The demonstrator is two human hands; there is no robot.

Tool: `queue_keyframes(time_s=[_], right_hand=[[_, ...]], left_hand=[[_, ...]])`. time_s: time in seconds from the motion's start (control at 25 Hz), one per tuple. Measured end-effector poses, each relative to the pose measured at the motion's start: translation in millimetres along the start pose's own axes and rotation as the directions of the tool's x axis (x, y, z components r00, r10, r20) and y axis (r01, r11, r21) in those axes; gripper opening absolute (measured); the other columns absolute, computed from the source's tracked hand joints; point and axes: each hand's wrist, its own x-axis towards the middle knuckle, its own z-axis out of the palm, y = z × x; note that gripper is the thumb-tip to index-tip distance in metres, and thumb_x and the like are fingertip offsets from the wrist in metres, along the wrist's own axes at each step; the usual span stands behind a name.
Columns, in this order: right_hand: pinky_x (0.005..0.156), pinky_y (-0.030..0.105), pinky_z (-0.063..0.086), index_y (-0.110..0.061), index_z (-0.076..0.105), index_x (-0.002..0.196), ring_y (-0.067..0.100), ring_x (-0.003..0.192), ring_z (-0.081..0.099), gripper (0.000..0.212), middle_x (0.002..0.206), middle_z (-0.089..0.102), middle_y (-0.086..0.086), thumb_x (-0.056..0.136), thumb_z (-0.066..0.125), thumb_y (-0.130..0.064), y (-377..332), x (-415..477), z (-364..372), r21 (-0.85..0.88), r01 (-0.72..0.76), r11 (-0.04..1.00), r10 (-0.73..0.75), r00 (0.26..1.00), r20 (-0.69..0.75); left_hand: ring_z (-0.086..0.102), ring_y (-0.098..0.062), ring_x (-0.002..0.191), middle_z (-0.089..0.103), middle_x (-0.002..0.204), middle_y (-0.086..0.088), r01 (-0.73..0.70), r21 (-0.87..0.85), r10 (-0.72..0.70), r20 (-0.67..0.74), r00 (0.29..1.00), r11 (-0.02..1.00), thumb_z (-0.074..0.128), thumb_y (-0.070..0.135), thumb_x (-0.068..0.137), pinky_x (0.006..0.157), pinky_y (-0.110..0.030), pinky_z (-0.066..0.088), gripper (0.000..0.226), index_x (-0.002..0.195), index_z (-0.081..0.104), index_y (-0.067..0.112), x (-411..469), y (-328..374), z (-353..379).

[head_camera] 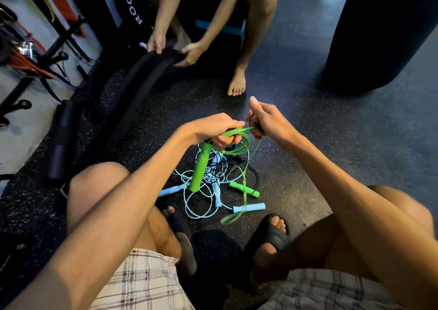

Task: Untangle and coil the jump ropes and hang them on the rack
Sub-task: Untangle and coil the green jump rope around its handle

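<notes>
Above the speckled floor, between the person's knees, the left hand is gripping a few coiled loops of the green jump rope, fingers curled round them, and one green handle is hanging down from that fist. The right hand is pinching a strand of the same rope just beside the coil, thumb sticking up. From there the strand is trailing down to the floor, where the other green handle is lying. Under the hands a tangle of pale blue ropes and a thin black rope is lying in a heap. Opposite, a second person is holding a wide black strap with both hands, and a dark punching bag is standing at the far right
</notes>
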Motion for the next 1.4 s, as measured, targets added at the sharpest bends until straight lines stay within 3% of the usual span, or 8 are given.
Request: queue_keyframes(time_s=[0.2, 0.32, 0.4, 0.68, 0.88, 0.96, 1.12, 1.4], right_hand=[[0.05, 0.024, 0.038, -0.008, 0.051, 0.077, 0.01, 0.042, 0.034, 0.053, 0.055, 0.036, 0.006, 0.106, 0.029, -0.047, 5.9, 6.2, -2.4, 0.153, -0.049, 0.987, 0.06, 0.996, -0.064], [0.072, 0.051, 0.054, -0.011, 0.052, 0.077, 0.013, 0.04, 0.045, 0.056, 0.048, 0.042, 0.002, 0.103, 0.029, -0.055, 15.0, 8.4, -4.0, 0.19, -0.143, 0.971, 0.149, 0.989, -0.017], [0.083, 0.056, 0.055, -0.006, 0.057, 0.082, 0.022, 0.048, 0.058, 0.063, 0.047, 0.052, 0.004, 0.101, 0.028, -0.059, 20.0, 8.8, -3.8, 0.158, -0.2, 0.967, 0.201, 0.98, 0.009], [0.079, 0.042, 0.057, -0.002, 0.057, 0.093, 0.029, 0.072, 0.07, 0.06, 0.083, 0.072, 0.026, 0.104, 0.028, -0.053, 34.4, 4.9, 2.8, -0.077, -0.3, 0.951, 0.309, 0.936, 0.168], [0.058, 0.027, 0.049, -0.005, 0.05, 0.096, 0.022, 0.068, 0.064, 0.023, 0.093, 0.074, 0.025, 0.103, 0.049, -0.027, 44.6, 0.8, 10.1, -0.324, -0.208, 0.923, 0.309, 0.902, 0.3], [0.057, 0.027, 0.053, -0.007, 0.048, 0.092, 0.026, 0.072, 0.068, 0.014, 0.091, 0.073, 0.025, 0.1, 0.057, -0.016, 44.9, -1.9, 10.9, -0.292, -0.198, 0.936, 0.29, 0.903, 0.317], [0.065, 0.038, 0.058, -0.007, 0.054, 0.081, 0.019, 0.061, 0.07, 0.018, 0.076, 0.074, 0.014, 0.093, 0.067, -0.01, 43.1, 0.2, 10.6, -0.334, -0.133, 0.933, 0.247, 0.912, 0.327], [0.055, 0.018, 0.05, 0.0, 0.059, 0.088, 0.014, 0.059, 0.065, 0.01, 0.076, 0.072, 0.017, 0.094, 0.064, -0.006, 34.7, -3.6, 14.5, -0.328, 0.069, 0.942, 0.056, 0.933, 0.356]], left_hand=[[0.013, -0.013, 0.039, 0.023, 0.04, 0.007, -0.12, -0.411, 0.166, 0.077, 0.983, 0.904, 0.033, 0.031, 0.104, 0.048, -0.029, 0.017, 0.042, 0.071, 0.049, 0.011, -5.8, 3.4, -3.3], [0.022, -0.009, 0.041, 0.029, 0.046, 0.007, -0.241, -0.582, 0.29, -0.01, 0.957, 0.777, 0.026, 0.03, 0.107, 0.05, -0.025, 0.028, 0.04, 0.081, 0.048, 0.009, -7.4, 6.6, -3.9], [0.029, -0.01, 0.044, 0.033, 0.051, 0.006, -0.298, -0.633, 0.33, -0.071, 0.941, 0.714, 0.023, 0.028, 0.108, 0.054, -0.026, 0.034, 0.038, 0.086, 0.047, 0.008, -6.9, 8.6, -3.8], [0.04, -0.012, 0.051, 0.04, 0.057, 0.004, -0.476, -0.673, 0.273, -0.392, 0.878, 0.566, 0.03, 0.026, 0.107, 0.062, -0.028, 0.04, 0.03, 0.088, 0.047, 0.01, -6.9, 11.4, -11.1], [0.05, -0.017, 0.055, 0.05, 0.059, -0.002, -0.614, -0.631, 0.201, -0.601, 0.774, 0.474, 0.036, 0.022, 0.106, 0.063, -0.029, 0.046, 0.029, 0.084, 0.05, 0.008, -4.5, 8.9, -23.0], [0.053, -0.019, 0.056, 0.053, 0.061, -0.005, -0.664, -0.565, 0.171, -0.684, 0.709, 0.49, 0.039, 0.018, 0.105, 0.061, -0.03, 0.05, 0.028, 0.083, 0.051, 0.005, -1.5, 6.2, -25.4], [0.061, -0.018, 0.052, 0.061, 0.059, -0.005, -0.682, -0.278, 0.19, -0.829, 0.527, 0.676, 0.045, 0.016, 0.103, 0.061, -0.034, 0.056, 0.026, 0.082, 0.055, 0.005, 6.4, -1.5, -26.0], [0.064, -0.023, 0.049, 0.064, 0.057, -0.007, -0.482, 0.106, 0.323, -0.86, 0.394, 0.87, 0.048, 0.016, 0.101, 0.058, -0.036, 0.057, 0.025, 0.083, 0.055, 0.001, 14.1, -10.5, -23.7]])
